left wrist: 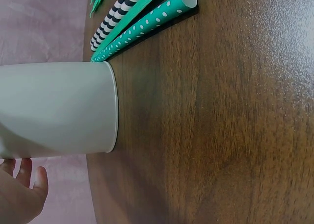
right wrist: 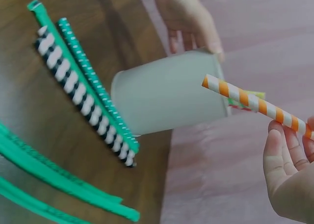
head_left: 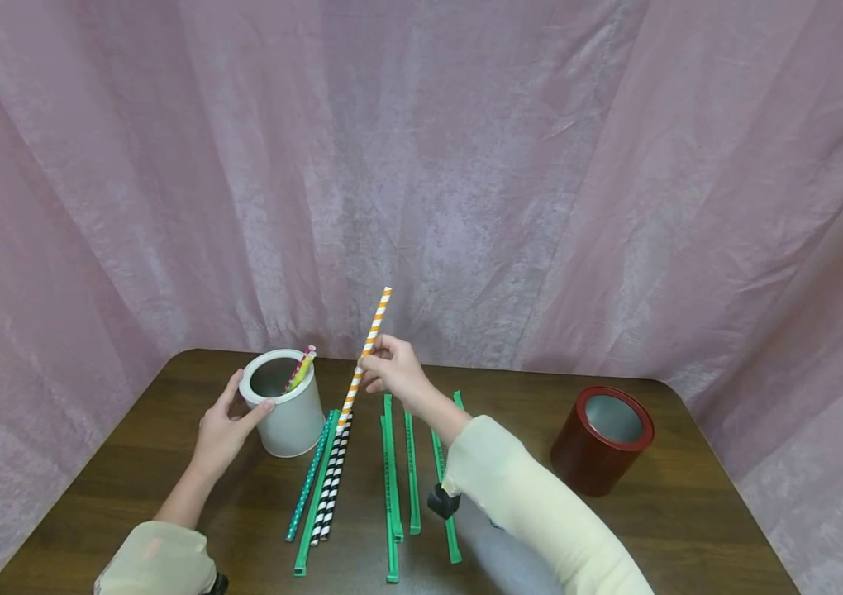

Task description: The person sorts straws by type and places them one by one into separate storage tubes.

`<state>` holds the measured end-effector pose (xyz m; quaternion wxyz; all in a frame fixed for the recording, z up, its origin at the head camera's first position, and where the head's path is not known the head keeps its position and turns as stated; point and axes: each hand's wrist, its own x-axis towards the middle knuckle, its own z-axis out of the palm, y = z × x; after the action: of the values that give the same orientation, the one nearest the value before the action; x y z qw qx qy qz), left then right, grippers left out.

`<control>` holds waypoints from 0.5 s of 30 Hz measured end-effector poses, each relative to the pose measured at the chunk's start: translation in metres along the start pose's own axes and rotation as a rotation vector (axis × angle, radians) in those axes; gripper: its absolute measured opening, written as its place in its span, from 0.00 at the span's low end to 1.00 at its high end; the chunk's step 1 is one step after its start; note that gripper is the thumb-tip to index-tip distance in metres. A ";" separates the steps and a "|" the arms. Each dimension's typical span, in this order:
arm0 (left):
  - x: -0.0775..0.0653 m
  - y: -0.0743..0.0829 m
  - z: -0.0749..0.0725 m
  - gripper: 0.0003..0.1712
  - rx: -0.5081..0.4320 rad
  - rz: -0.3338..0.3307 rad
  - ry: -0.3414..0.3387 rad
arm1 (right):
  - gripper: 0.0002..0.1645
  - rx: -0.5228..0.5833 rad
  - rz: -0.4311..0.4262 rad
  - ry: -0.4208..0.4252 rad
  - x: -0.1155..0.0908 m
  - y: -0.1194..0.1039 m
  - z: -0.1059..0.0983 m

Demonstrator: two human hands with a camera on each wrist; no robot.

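Note:
My left hand (head_left: 222,431) grips a white can (head_left: 292,428) near its rim, thumb on the near side and fingers on the left. Two patterned paper straws (head_left: 301,370), one yellow-green and one pinkish red, poke out of the can. To the right of it, my right hand (head_left: 397,373) pinches an orange-and-white striped paper straw (head_left: 375,324) near its middle. This straw is tilted, its upper end leaning right, and the right wrist view shows its lower end (right wrist: 212,83) in front of the can wall.
Beside the can lie a teal dotted straw (head_left: 308,479), a green strip (head_left: 315,504) and black-and-white striped straws (head_left: 332,487). Several green strips (head_left: 392,496) lie under the right forearm. A dark red can (head_left: 591,454) stands at the right of the brown table (head_left: 689,529). A pink curtain (head_left: 466,165) hangs behind.

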<state>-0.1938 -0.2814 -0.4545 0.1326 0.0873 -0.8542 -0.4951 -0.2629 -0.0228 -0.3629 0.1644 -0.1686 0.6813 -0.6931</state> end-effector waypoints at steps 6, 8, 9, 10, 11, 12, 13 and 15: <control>0.001 0.000 0.000 0.49 0.000 0.002 0.000 | 0.03 0.019 -0.074 0.019 0.007 -0.012 0.003; 0.001 0.000 0.000 0.49 0.001 0.000 0.000 | 0.04 0.024 -0.099 0.032 0.008 -0.015 0.005; 0.001 0.000 0.001 0.49 0.002 0.000 0.000 | 0.04 0.029 -0.113 0.039 0.008 -0.017 0.006; 0.001 0.000 0.001 0.49 0.003 0.000 0.001 | 0.05 0.032 -0.127 0.048 0.009 -0.017 0.007; 0.001 0.000 0.001 0.49 0.002 0.001 0.003 | 0.06 0.035 -0.140 0.059 0.009 -0.018 0.009; 0.001 0.000 0.001 0.49 0.004 0.001 0.004 | 0.07 0.040 -0.150 0.070 0.010 -0.018 0.011; 0.001 0.000 0.001 0.49 0.006 0.002 0.006 | 0.09 0.047 -0.160 0.081 0.011 -0.018 0.013; 0.002 0.000 0.002 0.49 0.007 0.004 0.006 | 0.10 0.052 -0.167 0.104 0.012 -0.017 0.017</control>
<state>-0.1957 -0.2808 -0.4552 0.1358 0.0875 -0.8557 -0.4917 -0.2659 -0.0436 -0.3459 0.0751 -0.1843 0.6543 -0.7296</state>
